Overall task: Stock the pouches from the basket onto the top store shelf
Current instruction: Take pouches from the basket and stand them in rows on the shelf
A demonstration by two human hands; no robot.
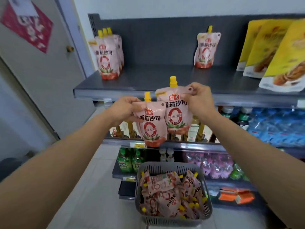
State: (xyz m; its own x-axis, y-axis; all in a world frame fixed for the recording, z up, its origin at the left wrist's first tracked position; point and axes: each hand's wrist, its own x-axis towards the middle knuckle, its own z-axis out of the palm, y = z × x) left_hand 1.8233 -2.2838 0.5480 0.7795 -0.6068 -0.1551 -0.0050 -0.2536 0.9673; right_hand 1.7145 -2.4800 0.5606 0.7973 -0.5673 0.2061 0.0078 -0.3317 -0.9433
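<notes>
Left grip [123, 109] holding upright pouch [151, 123], spout up, right grip [197, 99] likewise

Pale door [41, 76] with red poster [28, 25], white tiled floor [99, 187]

Yellow packets [280, 52] cropped at right edge.

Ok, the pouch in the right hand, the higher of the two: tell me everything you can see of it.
The higher pouch is a soft, pale pink stand-up pouch with a yellow screw cap on a top spout, red Chinese lettering, a red ring graphic and tomato artwork at the base. It looks full and hangs upright. The right hand pinches its upper right corner, in front of the top shelf's edge. The left hand's pouch overlaps its lower left side.
</notes>
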